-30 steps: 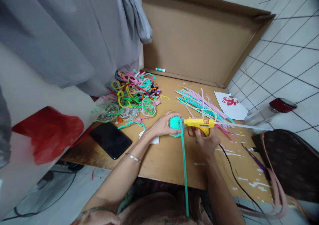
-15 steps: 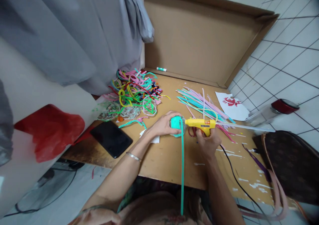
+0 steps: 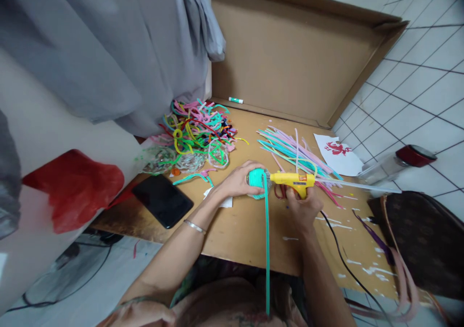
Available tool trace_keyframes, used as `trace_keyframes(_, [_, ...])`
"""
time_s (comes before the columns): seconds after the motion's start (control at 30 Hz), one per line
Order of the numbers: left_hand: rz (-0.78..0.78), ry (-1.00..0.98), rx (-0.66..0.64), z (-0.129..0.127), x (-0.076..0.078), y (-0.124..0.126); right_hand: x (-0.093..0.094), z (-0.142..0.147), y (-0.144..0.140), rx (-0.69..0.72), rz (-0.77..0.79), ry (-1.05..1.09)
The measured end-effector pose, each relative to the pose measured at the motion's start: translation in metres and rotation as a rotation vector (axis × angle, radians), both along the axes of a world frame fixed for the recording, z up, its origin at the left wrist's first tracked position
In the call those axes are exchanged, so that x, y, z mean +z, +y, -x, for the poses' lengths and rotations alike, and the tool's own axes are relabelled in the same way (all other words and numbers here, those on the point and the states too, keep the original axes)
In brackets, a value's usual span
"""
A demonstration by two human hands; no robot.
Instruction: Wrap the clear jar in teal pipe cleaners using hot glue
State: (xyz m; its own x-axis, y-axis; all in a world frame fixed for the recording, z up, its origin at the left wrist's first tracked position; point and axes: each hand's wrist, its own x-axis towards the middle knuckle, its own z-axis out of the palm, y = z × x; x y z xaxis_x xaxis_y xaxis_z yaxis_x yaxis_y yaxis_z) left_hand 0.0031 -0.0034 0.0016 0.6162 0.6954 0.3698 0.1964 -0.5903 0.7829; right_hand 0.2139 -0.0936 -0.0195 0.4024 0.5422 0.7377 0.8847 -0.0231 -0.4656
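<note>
Left hand (image 3: pixel 237 181) cups a teal coil (image 3: pixel 256 179) resting on the desk (image 3: pixel 239 230), fingers curled around it. Right hand (image 3: pixel 301 208) grips a yellow glue gun (image 3: pixel 292 180), nozzle touching the coil. A teal strip (image 3: pixel 267 249) runs from the coil toward the person's body. Loose strips (image 3: pixel 295 150) lie beyond the gun; a tangled pile (image 3: pixel 197 129) and a phone (image 3: pixel 162 200) lie to the left.

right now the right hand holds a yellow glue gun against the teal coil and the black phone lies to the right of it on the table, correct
Not quite. The head view shows the right hand holding the yellow glue gun against the teal coil, but the black phone lies to the left of it on the table, beyond the left hand.
</note>
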Motion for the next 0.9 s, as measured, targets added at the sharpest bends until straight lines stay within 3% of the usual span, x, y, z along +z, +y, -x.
trace_keyframes(0.9, [0.0, -0.009, -0.004, -0.0003, -0.0007, 0.0005, 0.0035, 0.0, -0.0019, 0.026, 0.016, 0.003])
